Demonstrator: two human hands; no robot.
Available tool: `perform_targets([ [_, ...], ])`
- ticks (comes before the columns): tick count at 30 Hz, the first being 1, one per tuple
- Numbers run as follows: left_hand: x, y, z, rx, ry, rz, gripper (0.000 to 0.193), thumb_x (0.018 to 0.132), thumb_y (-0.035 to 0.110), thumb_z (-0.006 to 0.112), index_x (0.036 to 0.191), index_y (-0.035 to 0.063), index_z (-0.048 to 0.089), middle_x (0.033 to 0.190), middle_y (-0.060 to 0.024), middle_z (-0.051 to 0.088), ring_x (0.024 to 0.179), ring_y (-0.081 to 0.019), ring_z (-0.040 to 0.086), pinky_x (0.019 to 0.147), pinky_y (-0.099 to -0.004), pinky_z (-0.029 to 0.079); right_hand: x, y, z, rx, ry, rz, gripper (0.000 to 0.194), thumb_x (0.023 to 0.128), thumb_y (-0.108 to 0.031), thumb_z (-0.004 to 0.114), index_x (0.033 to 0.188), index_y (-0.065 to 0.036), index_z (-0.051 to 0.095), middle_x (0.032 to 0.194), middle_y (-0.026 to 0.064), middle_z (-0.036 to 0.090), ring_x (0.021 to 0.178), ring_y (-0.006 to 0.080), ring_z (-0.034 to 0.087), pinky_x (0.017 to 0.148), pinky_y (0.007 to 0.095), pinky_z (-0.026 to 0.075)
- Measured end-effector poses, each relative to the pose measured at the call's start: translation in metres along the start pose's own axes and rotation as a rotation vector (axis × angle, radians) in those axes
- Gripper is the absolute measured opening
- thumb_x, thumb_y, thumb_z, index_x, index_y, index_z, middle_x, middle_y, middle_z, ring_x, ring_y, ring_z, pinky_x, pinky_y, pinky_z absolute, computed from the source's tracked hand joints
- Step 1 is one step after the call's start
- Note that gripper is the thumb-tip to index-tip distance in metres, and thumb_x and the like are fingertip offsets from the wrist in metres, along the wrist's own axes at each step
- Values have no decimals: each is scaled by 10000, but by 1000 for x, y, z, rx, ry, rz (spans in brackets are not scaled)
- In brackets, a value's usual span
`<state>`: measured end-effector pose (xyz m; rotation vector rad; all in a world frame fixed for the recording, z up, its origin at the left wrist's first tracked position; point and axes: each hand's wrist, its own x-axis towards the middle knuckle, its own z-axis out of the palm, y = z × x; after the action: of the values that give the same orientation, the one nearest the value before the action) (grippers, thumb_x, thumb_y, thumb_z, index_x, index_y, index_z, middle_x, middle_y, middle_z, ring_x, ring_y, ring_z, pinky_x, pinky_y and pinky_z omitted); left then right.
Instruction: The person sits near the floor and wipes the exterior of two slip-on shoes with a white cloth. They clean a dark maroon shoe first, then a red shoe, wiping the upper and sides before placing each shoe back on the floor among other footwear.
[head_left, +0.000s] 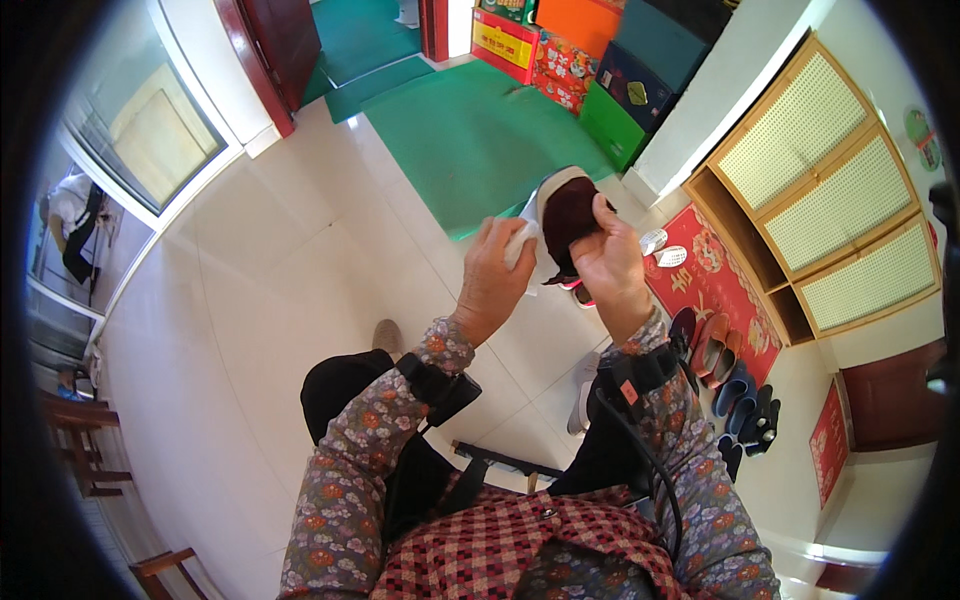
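Dark maroon and with a pale sole edge, a shoe is held up in my right hand, the thumb on its upper. My left hand grips a crumpled white tissue or cloth just left of the shoe, near its pale edge. Whether the tissue touches the shoe cannot be told. Below the shoe, partly hidden behind my right hand, a pink-edged shoe rests on the tiled floor.
Several slippers and shoes line a red mat at right, beside a wooden cabinet. A green mat lies ahead, with stacked boxes behind. Wooden stools stand lower left; a person is beyond the glass door.
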<state>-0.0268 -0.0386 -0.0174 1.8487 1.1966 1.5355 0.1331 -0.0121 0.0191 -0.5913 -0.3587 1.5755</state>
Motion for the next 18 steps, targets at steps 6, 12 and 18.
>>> perform_targets([
  [6,-11,0,4,65,-95,36,192,871,59,655,1049,15,595,964,-172,619,899,-385,614,772,-424,502,-1,33,-2,89,-3,-32,232,1011,-140,515,1196,-4,548,1192,109,618,1135,257,604,1069,429,444],
  [12,-28,5,-24,200,-57,-51,189,938,118,628,1091,8,623,1008,-157,651,915,-281,630,812,-365,501,-12,50,4,-177,126,-61,157,986,-206,602,925,-61,595,861,36,608,744,155,585,664,324,483],
  [18,-57,40,-46,292,-5,0,220,924,84,627,1125,2,590,1033,-187,619,947,-388,608,815,-437,492,-64,99,19,-445,11,-21,265,1008,-261,594,866,-37,583,810,-4,581,731,81,513,657,264,444],
])
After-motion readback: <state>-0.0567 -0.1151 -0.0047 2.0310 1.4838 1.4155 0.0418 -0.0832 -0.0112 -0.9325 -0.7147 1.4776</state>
